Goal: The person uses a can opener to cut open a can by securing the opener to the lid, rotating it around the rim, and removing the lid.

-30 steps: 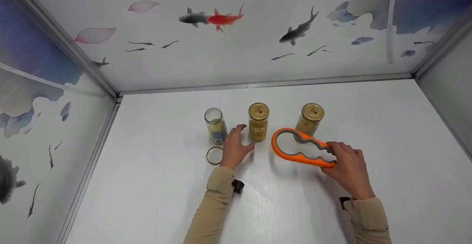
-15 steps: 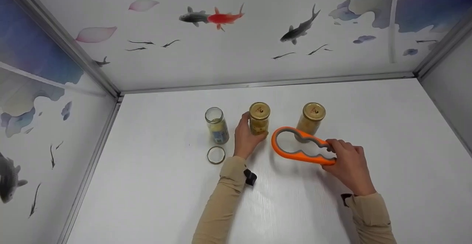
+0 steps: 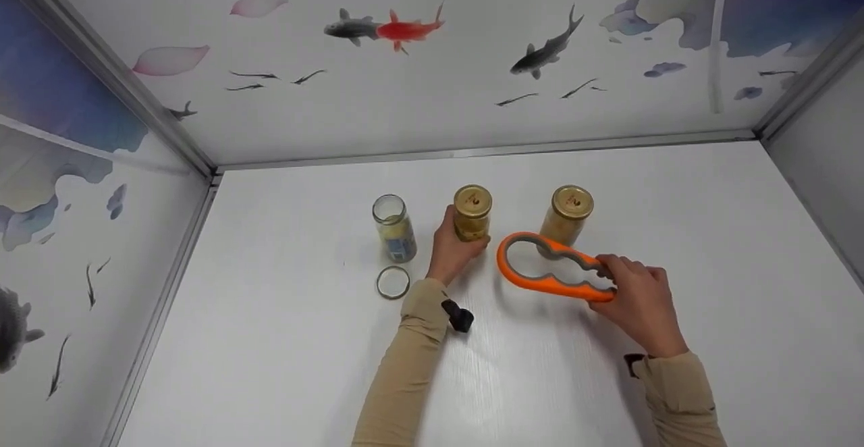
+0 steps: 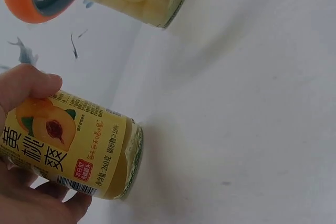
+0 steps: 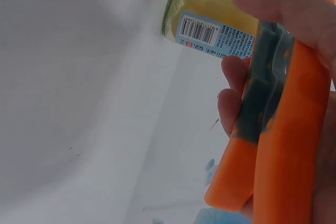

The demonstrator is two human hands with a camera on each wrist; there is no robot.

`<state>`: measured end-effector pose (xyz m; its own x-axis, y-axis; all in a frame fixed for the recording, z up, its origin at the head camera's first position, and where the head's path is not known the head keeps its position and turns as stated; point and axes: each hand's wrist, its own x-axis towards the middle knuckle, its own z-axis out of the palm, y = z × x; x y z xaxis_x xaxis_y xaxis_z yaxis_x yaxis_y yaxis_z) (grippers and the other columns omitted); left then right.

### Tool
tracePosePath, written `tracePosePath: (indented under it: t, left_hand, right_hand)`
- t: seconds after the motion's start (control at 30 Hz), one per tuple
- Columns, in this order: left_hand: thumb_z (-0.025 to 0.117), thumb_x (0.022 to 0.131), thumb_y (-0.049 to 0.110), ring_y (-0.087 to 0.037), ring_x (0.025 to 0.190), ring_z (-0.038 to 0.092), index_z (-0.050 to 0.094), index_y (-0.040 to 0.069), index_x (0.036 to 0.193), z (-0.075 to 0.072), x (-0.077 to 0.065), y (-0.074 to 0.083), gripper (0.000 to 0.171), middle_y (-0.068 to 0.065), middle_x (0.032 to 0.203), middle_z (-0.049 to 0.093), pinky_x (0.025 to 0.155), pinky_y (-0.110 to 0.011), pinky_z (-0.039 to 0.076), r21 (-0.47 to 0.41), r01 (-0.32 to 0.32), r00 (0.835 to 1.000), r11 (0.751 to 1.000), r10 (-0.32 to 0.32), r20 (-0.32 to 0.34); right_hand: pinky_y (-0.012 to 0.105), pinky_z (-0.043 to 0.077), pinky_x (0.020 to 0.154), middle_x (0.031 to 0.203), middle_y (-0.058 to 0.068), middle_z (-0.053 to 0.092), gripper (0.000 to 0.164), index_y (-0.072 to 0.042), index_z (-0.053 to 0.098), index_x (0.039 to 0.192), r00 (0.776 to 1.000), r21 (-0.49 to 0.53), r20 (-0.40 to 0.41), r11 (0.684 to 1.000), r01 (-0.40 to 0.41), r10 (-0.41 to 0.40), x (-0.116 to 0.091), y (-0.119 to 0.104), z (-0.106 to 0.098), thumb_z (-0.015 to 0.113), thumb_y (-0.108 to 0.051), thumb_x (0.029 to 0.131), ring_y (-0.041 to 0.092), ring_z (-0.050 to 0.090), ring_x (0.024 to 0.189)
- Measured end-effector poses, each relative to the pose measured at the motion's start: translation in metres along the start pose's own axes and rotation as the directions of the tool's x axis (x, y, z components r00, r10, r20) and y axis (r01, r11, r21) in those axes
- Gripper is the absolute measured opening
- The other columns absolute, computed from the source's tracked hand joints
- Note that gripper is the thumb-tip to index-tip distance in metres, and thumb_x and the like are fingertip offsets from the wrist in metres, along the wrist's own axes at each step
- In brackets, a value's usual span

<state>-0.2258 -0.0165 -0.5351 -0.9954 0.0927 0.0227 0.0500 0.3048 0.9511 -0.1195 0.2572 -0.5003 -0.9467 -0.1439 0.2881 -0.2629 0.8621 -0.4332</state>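
My left hand grips the middle jar, which has a gold lid. In the left wrist view, the peach jar shows a yellow label, with my thumb on one side and fingers curled round the other. My right hand holds an orange jar opener with a grey wavy inner lining by its two handle ends. Its loop reaches left, overlapping the lower part of the right-hand gold-lidded jar in the head view. The right wrist view shows my fingers round the opener's handles.
An uncapped glass jar with pale contents stands left of my left hand. A loose lid lies in front of it on the white table. Walls painted with fish rise behind and at the sides.
My left hand has moved right from between the two left jars and closed round the middle jar. The right hand and opener have stayed nearly still.
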Motion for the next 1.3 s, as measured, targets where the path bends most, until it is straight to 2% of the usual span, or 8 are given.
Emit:
tracePosePath:
  t: [0.33,0.57,0.67,0.87,1.07,1.17,1.3]
  left_hand:
    - [0.075,0.072,0.002,-0.020,0.109,0.054,0.046,0.009,0.128,-0.004,-0.005,0.001,0.064,-0.007,0.120,0.057,0.093,-0.036,0.045,-0.044,-0.014,0.996,0.999,0.018,0.091]
    - [0.075,0.070,-0.002,-0.021,0.110,0.053,0.046,0.009,0.136,-0.009,-0.016,0.004,0.073,-0.007,0.123,0.057,0.096,-0.036,0.043,-0.108,0.008,0.988,0.994,0.009,0.155]
    - [0.076,0.070,-0.001,-0.020,0.111,0.053,0.046,0.009,0.138,-0.011,-0.022,0.004,0.075,-0.006,0.124,0.058,0.097,-0.036,0.042,-0.105,0.010,0.984,0.994,0.009,0.179]
    - [0.075,0.066,-0.005,-0.019,0.108,0.055,0.048,0.009,0.138,-0.013,-0.029,0.003,0.078,-0.005,0.122,0.060,0.096,-0.034,0.043,-0.082,-0.028,0.975,0.996,0.046,0.216]
    - [0.076,0.064,-0.008,-0.018,0.107,0.055,0.053,0.009,0.134,-0.011,-0.035,0.002,0.076,-0.002,0.119,0.062,0.096,-0.035,0.042,-0.129,-0.023,0.967,0.991,0.055,0.250]
    - [0.076,0.065,-0.008,-0.017,0.108,0.055,0.053,0.011,0.134,-0.010,-0.039,0.002,0.076,-0.001,0.120,0.061,0.097,-0.034,0.042,-0.134,-0.024,0.965,0.991,0.058,0.257]
    - [0.075,0.067,-0.006,-0.016,0.108,0.055,0.052,0.015,0.137,-0.008,-0.044,0.005,0.077,0.002,0.119,0.061,0.096,-0.034,0.043,-0.115,-0.057,0.956,0.992,0.087,0.279]
  right_hand:
    - [0.053,0.036,0.080,0.090,0.013,0.068,0.051,0.001,0.062,0.109,1.000,-0.004,-0.021,1.000,-0.018,0.018,-0.004,0.003,-0.003,0.082,0.002,0.062,0.031,0.060,0.081]
    - [0.053,0.037,0.079,0.089,0.014,0.069,0.054,0.002,0.062,0.109,0.998,-0.013,-0.065,1.000,0.001,-0.002,-0.006,-0.001,-0.012,0.083,0.004,0.059,0.031,0.060,0.080]
    - [0.053,0.037,0.079,0.088,0.013,0.069,0.055,0.001,0.062,0.108,0.996,-0.020,-0.088,1.000,0.019,-0.021,-0.007,-0.004,-0.018,0.083,0.006,0.057,0.031,0.059,0.080]
    - [0.054,0.037,0.079,0.088,0.012,0.069,0.056,0.000,0.062,0.108,0.991,-0.035,-0.114,0.997,0.062,-0.066,-0.002,-0.010,-0.028,0.085,0.006,0.056,0.031,0.060,0.080]
    - [0.054,0.037,0.080,0.088,0.014,0.069,0.058,0.002,0.062,0.109,0.987,-0.034,-0.139,0.997,0.076,-0.080,0.005,-0.016,-0.037,0.084,0.007,0.056,0.032,0.060,0.082]
    - [0.054,0.037,0.080,0.089,0.015,0.069,0.058,0.002,0.062,0.109,0.985,-0.035,-0.147,0.996,0.087,-0.091,0.009,-0.020,-0.041,0.084,0.007,0.056,0.032,0.060,0.082]
    - [0.052,0.037,0.080,0.089,0.013,0.069,0.057,0.001,0.062,0.109,0.982,-0.031,-0.153,0.994,0.108,-0.111,0.013,-0.025,-0.043,0.083,0.008,0.056,0.031,0.060,0.082]
